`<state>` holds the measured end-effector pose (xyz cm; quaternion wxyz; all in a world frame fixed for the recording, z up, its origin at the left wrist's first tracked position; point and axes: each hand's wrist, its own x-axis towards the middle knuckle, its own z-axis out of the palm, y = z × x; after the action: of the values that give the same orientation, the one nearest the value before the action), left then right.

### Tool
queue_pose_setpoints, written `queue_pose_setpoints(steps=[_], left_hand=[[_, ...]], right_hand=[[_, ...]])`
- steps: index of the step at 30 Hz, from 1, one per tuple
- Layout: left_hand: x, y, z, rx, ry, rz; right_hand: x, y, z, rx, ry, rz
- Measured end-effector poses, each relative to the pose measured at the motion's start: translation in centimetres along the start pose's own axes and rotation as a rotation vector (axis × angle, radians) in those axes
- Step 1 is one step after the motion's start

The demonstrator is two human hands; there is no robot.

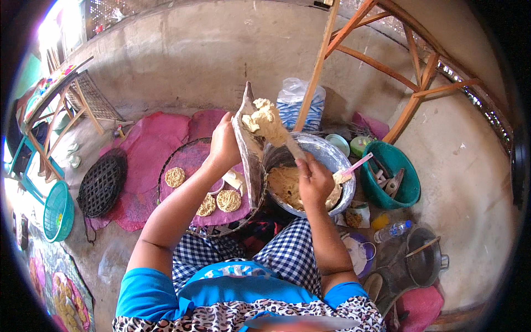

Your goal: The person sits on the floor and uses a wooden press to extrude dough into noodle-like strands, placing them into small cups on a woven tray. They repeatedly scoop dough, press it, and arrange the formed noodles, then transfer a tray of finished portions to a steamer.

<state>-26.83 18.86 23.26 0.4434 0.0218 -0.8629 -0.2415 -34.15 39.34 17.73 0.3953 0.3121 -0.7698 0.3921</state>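
Observation:
My left hand [223, 143] grips a long, dough-smeared wooden piece [251, 157], pointed at its top end, and holds it upright above the tray. In my right hand [315, 180] is a flat wooden spatula [294, 148], its far end loaded with a lump of pale dough [264, 119] against the wooden piece. Below them a large metal basin [349, 198] holds a mass of tan dough [285, 185]. To the left, a round tray [166, 202] lined with pink material bears three coiled, noodle-like dough rounds [228, 201] and a pale cylinder [235, 180].
A pink-handled scraper [354, 167] rests at the basin's right. Beyond it stand a green tub [412, 193] of tools, a water bottle [394, 231] and a dark pot [423, 260]. Wooden frame legs [316, 72] rise behind. A black woven basket [103, 180] lies left on pink sheets [149, 144].

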Motion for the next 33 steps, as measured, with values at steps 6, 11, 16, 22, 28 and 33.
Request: queue_pose_setpoints(steps=[6,11,16,22,28,33], left_hand=[[0.5,-1.1,1.3,0.183,-0.121,-0.023],[2.1,-4.1,3.2,-0.553,-0.271,-0.431],[3.6,-2.4,6.2,-0.766,-0.562,-0.072],[6.0,-2.0,10.6,-0.394,-0.621,-0.09],[8.6,-2.8,9.7,-0.426,-0.66,-0.274],[7.9,-0.4,4.5,-1.034,-0.532,-0.457]], right_hand=[[-1.5,0.1,-0.2,0.063,-0.102,-0.119],[-2.3,3.4,-1.5,0.327,-0.133,0.214],[-0.8,7.9,-0.5,0.115,-0.115,0.33],[-1.0,9.1,-1.0,0.129,0.041,0.146],[-1.4,12.6,-3.0,0.194,-0.11,0.184],[-3.6,15.7,-2.5,-0.642,-0.784,0.06]])
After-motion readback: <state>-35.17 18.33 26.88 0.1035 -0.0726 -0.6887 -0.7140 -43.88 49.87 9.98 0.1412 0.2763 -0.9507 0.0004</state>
